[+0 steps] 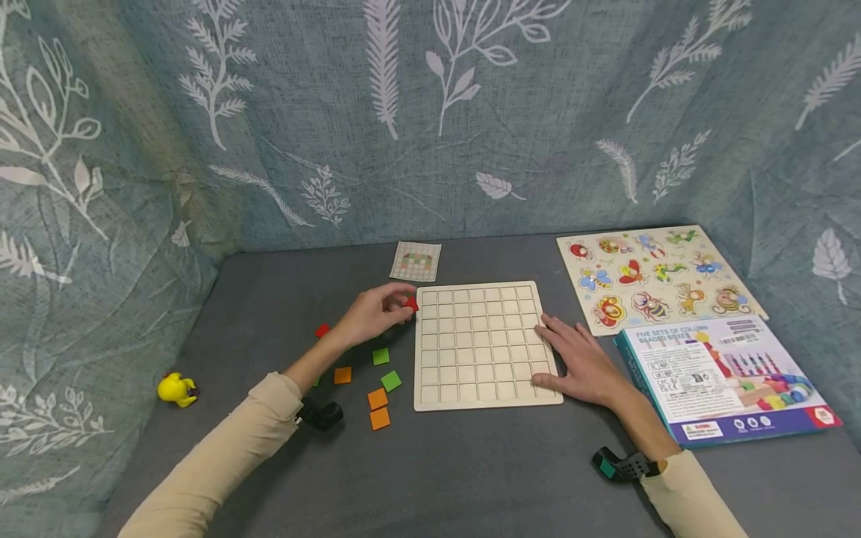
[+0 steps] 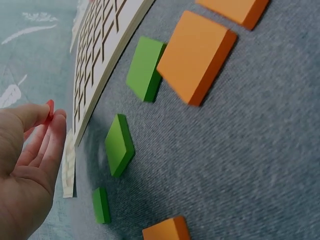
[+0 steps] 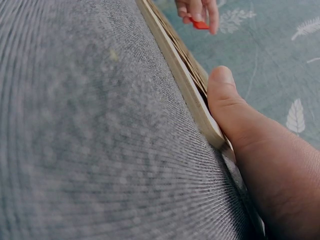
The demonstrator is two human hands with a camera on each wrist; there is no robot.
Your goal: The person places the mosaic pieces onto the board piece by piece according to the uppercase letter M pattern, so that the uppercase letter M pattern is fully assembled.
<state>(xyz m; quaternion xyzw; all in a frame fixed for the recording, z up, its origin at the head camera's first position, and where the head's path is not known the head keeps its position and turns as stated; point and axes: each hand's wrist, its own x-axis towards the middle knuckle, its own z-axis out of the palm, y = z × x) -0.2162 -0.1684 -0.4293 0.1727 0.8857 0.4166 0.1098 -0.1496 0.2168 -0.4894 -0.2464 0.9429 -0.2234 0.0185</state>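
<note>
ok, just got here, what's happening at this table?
A person's left hand pinches a red tile by the left edge of a gridded board, while the right hand rests on its right edge. Green tiles and orange tiles lie left of the board. A small card with a grid pattern lies beyond its far-left corner.

Red tile (image 1: 412, 303): small, thin, pinched between thumb and fingers of the left hand (image 1: 374, 317), near the board's far left corner.
Grid board (image 1: 480, 347): pale wood ruled into squares, flat on the worktop (image 1: 471, 478); the right hand (image 1: 572, 359) rests at its right edge.
Green tiles (image 1: 381, 356): small flat squares left of the board.
Orange tiles (image 1: 380, 418): three lying flat, two just beside each other.
Second red tile (image 1: 323, 329): on the worktop, partly hidden.
</note>
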